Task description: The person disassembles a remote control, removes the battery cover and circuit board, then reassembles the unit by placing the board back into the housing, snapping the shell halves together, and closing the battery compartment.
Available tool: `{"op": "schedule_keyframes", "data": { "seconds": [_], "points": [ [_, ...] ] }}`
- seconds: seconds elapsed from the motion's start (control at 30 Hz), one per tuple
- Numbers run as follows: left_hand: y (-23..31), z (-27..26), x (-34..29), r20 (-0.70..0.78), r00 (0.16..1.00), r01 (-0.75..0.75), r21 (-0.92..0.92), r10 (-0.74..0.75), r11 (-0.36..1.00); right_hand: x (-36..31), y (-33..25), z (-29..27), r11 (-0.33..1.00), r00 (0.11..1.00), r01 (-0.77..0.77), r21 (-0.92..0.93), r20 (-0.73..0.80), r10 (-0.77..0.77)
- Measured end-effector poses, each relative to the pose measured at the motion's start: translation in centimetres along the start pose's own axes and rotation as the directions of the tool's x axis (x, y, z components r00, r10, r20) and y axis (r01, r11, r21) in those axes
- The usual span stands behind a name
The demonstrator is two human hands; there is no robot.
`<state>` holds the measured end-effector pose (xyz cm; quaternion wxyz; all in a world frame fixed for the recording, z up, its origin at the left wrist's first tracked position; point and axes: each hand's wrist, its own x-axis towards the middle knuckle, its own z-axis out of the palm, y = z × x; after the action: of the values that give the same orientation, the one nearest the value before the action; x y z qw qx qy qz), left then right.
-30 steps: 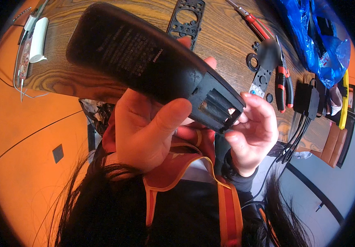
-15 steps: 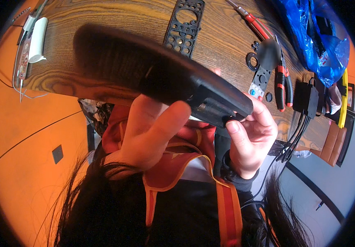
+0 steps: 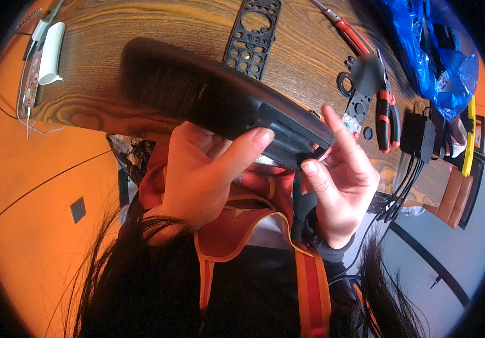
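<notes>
A long black remote-control shell [image 3: 214, 101] is held close under the camera, seen nearly edge-on. My left hand [image 3: 203, 174] grips it from below, thumb pressed on its lower end. My right hand [image 3: 341, 174] holds that same end [image 3: 293, 135], with fingers behind it and the thumb at its edge. On the wooden table [image 3: 141, 34] beyond lies a black perforated keypad frame [image 3: 253, 36].
Red-handled pliers [image 3: 386, 115], a red-handled screwdriver [image 3: 349, 31], black rings [image 3: 345, 84] and a small button strip [image 3: 356, 115] lie on the table's right part. A blue plastic bag [image 3: 428, 50] and a black box with cables [image 3: 418, 138] sit further right. A white part [image 3: 51, 53] lies at the left.
The remote shell has been turned from showing its back and open end compartment to nearly edge-on. My right hand's fingers shifted up onto its end.
</notes>
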<state>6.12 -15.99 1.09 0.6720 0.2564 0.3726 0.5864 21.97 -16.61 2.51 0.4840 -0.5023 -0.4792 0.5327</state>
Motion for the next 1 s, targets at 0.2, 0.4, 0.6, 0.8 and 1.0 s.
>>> {"op": "schedule_keyframes", "data": {
  "seconds": [0.2, 0.4, 0.6, 0.8, 1.0],
  "points": [
    [1.4, 0.2, 0.1, 0.035, 0.984, 0.173, 0.072, -0.175, 0.982, -0.2, 0.1, 0.7, 0.995, 0.995, 0.076, 0.069, -0.076, -0.071],
    [1.1, 0.4, 0.0, -0.044, 0.975, 0.221, 0.042, -0.219, 0.974, -0.3, 0.5, 0.5, 0.948, 0.974, 0.189, -0.255, -0.074, -0.214],
    [0.1, 0.1, -0.1, 0.069, 0.993, 0.099, -0.08, -0.094, 0.992, -0.4, 0.6, 0.5, 0.931, 0.962, 0.222, -0.291, -0.089, -0.257],
    [-0.3, -0.1, 0.1, 0.106, 0.991, 0.09, -0.112, -0.078, 0.99, -0.2, 0.9, 0.3, 0.936, 0.949, 0.268, -0.227, -0.103, -0.296],
    [0.0, 0.2, -0.1, 0.072, 0.991, 0.118, -0.099, -0.112, 0.988, 0.0, 1.0, 0.0, 0.915, 0.934, 0.331, -0.231, -0.059, -0.353]
  ]
}}
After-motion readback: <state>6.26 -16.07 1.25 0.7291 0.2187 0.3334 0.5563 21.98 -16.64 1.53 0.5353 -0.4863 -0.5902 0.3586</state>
